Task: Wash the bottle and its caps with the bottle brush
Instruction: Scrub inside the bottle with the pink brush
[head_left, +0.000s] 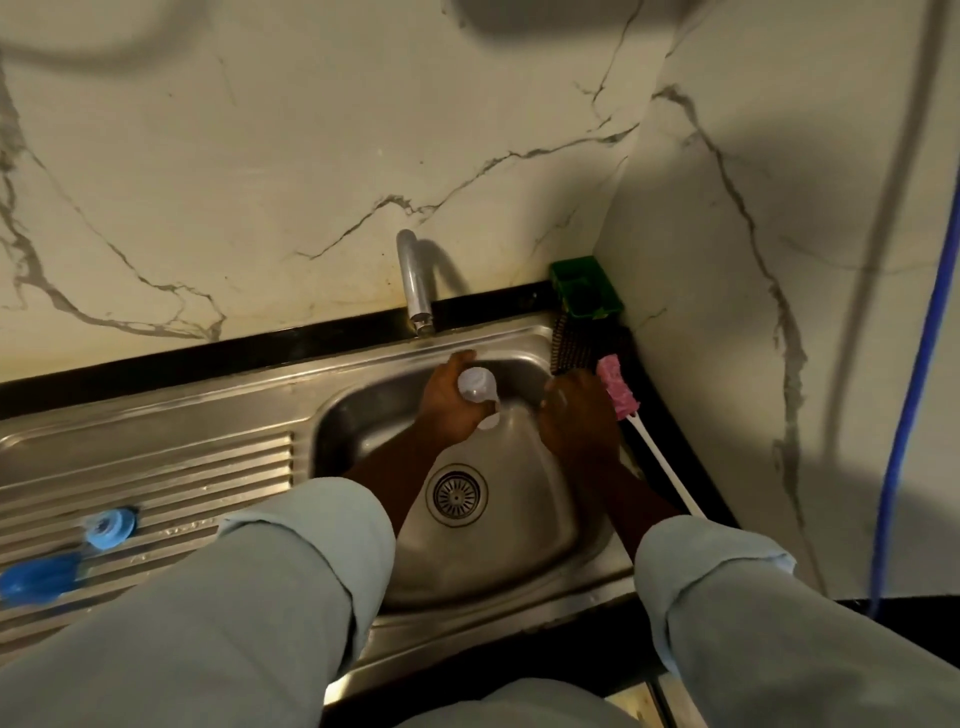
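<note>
Bottle (477, 396) is clear plastic, held over the sink (363, 410) bowl just below the tap (415, 280), tipped with its mouth pointing down toward the drain (456, 494). Left hand (449, 402) is wrapped tight around it. Right hand (579, 415) sits just beside it over the bowl, fingers curled, but can't tell if it's gripping anything. Bottle brush (631, 415), pink head and white handle, lies on the dark tabletop (685, 467) right of the sink, touching nothing but the edge there. Two blue caps (110, 527) (39, 578) rest on the ridged drainboard, well off to the left. Green holder (584, 288) sits in the back corner.
</note>
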